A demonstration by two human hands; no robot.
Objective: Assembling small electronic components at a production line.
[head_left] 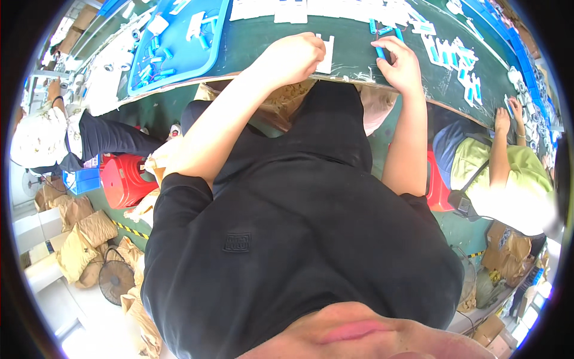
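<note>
My left hand (pixel 302 58) is closed, its curled fingers at the left side of a flat white piece (pixel 326 55) near the table's front edge. Whatever those fingers pinch is hidden. To the right, my right hand (pixel 403 64) has its thumb and forefinger around a small blue cylinder (pixel 380 52) that looks like a battery cell. More blue cylinders (pixel 385 30) lie just beyond that hand.
A blue tray (pixel 218 42) with blue wired cylinders and white pieces stands left on the green table (pixel 254 36). White pieces with blue cylinders (pixel 448 54) lie at right. Co-workers sit on both sides; red stools (pixel 122 179) stand beside me.
</note>
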